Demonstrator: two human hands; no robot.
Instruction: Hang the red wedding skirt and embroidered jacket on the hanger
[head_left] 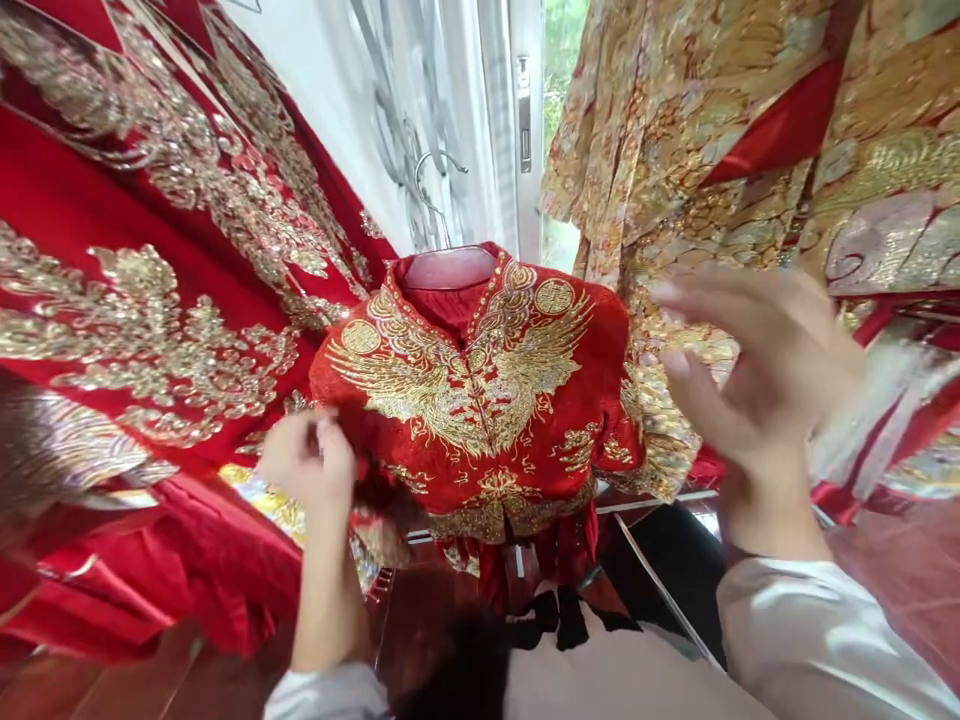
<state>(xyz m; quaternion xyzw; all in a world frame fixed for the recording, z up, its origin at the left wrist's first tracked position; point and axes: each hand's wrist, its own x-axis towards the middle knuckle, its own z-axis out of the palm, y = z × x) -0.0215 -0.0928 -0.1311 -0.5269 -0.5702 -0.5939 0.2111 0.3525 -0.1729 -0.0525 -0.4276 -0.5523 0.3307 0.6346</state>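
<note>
Floor (892, 575) of reddish brown shows along the lower part of my head view, with a thin metal rail (664, 590) slanting above it. At the back I see a pale curtain (480, 110), and beside it a white window frame (527, 140) with greenery (564, 45) beyond. Red garments (165, 180) with glittering beadwork fill the left side of the picture; gold garments (712, 90) hang on the right.

Between the two hands, in the middle of my picture, the red jacket (480, 400) sits on a hanger (431, 190), its front facing me, its hook rising above the collar. Gold embroidery spreads like wings across the chest.

I see the left hand (311, 455) held low with its fingers curled in, right by the jacket's side; that patch is dark and smeared, so I can't tell whether they grip any cloth. The right hand (772, 370) is raised in front of the gold garments, apart from the jacket, blurred, fingers bent and spread from the thumb with nothing between them. A white sleeve (840, 630) covers its forearm.
</note>
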